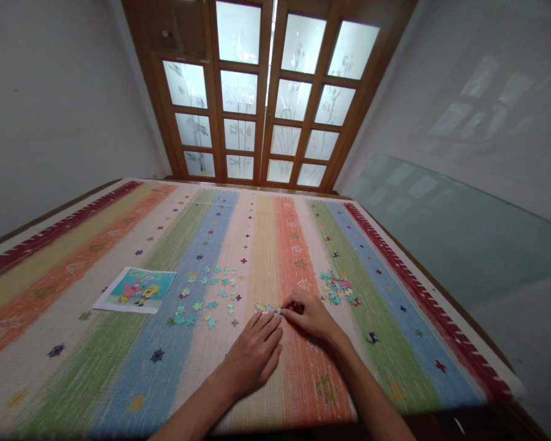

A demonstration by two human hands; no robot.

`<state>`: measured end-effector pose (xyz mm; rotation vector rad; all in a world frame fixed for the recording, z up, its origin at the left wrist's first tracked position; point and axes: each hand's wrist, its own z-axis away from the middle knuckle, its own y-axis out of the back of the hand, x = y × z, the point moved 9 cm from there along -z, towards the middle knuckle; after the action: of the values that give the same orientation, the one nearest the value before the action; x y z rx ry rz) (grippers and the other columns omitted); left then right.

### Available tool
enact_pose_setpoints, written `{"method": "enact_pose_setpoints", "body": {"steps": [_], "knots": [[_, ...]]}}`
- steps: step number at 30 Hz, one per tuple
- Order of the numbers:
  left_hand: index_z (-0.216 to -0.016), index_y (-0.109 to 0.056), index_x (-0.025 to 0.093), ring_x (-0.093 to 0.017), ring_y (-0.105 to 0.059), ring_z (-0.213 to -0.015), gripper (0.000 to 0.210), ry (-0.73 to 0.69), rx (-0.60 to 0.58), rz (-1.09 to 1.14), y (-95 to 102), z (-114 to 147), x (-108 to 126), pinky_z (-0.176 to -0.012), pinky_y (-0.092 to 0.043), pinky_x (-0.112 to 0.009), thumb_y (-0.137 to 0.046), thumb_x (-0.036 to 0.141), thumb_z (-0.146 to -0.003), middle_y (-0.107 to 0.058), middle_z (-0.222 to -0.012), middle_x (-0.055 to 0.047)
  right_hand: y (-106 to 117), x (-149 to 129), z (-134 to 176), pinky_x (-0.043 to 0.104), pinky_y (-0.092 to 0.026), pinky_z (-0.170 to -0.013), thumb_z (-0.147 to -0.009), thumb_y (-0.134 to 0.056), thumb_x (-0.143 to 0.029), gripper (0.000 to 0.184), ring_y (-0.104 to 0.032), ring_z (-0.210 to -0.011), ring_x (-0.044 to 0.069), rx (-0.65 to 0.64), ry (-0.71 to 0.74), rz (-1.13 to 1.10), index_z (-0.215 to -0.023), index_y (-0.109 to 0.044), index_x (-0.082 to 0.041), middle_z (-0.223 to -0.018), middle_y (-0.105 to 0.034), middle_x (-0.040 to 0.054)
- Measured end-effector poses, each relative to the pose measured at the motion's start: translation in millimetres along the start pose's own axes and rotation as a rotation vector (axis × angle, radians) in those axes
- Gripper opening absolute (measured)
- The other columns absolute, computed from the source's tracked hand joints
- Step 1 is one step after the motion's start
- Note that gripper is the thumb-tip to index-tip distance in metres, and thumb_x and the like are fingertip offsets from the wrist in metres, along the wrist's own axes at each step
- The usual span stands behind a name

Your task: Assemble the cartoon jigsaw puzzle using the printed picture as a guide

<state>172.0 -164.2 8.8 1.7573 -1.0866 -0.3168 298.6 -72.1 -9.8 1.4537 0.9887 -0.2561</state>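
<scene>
A short row of joined jigsaw pieces (265,308) lies on the striped tablecloth in front of me. My left hand (256,348) rests palm down just below the row, fingers stretched out, with the fingertips at its lower edge. At the row's right end, the thumb and forefinger of my right hand (311,313) pinch a small puzzle piece, mostly hidden by the fingertips. Loose teal puzzle pieces (211,305) lie spread to the left. To the right sits a heap of mixed-colour puzzle pieces (336,286), some pink and yellow.
A printed cartoon picture (138,290) with a pink and a yellow figure lies flat at the left. The tablecloth (133,361) covers the large table. Behind it stand wooden doors with glass panes (239,92). A pale glass sheet (454,226) is at the right wall.
</scene>
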Motion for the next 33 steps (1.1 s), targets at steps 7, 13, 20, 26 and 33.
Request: {"method": "enact_pose_setpoints", "body": {"steps": [7,13,20,26,33], "knots": [[-0.124,-0.063,0.015,-0.030,-0.061,-0.130,0.031,-0.033,0.025,0.047,3.2,-0.6,3.7,-0.113,-0.051,-0.052,-0.050,0.012,-0.096,-0.069,-0.133,-0.015,1.5,-4.0,0.6,0.027,-0.042,-0.065,-0.086,-0.071,-0.019,0.005,-0.057,-0.070,0.016,-0.012,0.003,-0.005,-0.083,-0.074,-0.017,-0.076,-0.066,0.0026],[-0.122,-0.063,0.015,-0.030,-0.060,-0.131,0.029,-0.019,0.017,0.042,2.6,-0.7,2.6,-0.114,-0.050,-0.051,-0.051,0.012,-0.096,-0.069,-0.132,-0.015,1.7,-4.3,0.9,0.028,-0.042,-0.065,-0.087,-0.071,-0.022,0.007,-0.056,-0.069,0.016,-0.015,-0.002,-0.021,-0.083,-0.074,-0.017,-0.076,-0.064,0.0022],[-0.122,-0.064,0.015,-0.029,-0.060,-0.133,0.029,-0.011,0.019,0.055,2.5,-0.4,0.8,-0.115,-0.050,-0.051,-0.050,0.013,-0.097,-0.068,-0.134,-0.014,-0.3,-2.0,1.2,0.028,-0.042,-0.066,-0.088,-0.070,-0.024,0.008,-0.057,-0.070,0.016,-0.019,0.014,-0.002,-0.084,-0.073,-0.017,-0.077,-0.065,0.0025],[-0.122,-0.064,0.016,-0.029,-0.058,-0.135,0.029,-0.001,0.022,0.065,1.9,0.5,-0.4,-0.116,-0.049,-0.052,-0.052,0.013,-0.096,-0.068,-0.135,-0.014,0.5,-3.7,1.1,0.028,-0.042,-0.066,-0.087,-0.072,-0.022,0.006,-0.057,-0.071,0.016,-0.014,0.009,0.024,-0.083,-0.072,-0.018,-0.078,-0.064,0.0022],[-0.122,-0.064,0.015,-0.029,-0.060,-0.133,0.029,-0.018,0.025,0.071,4.0,-0.2,1.2,-0.114,-0.052,-0.051,-0.051,0.012,-0.096,-0.068,-0.134,-0.015,0.5,-5.7,1.1,0.028,-0.042,-0.066,-0.087,-0.071,-0.020,0.005,-0.057,-0.070,0.016,-0.012,0.008,0.028,-0.083,-0.072,-0.017,-0.077,-0.064,0.0022]]}}
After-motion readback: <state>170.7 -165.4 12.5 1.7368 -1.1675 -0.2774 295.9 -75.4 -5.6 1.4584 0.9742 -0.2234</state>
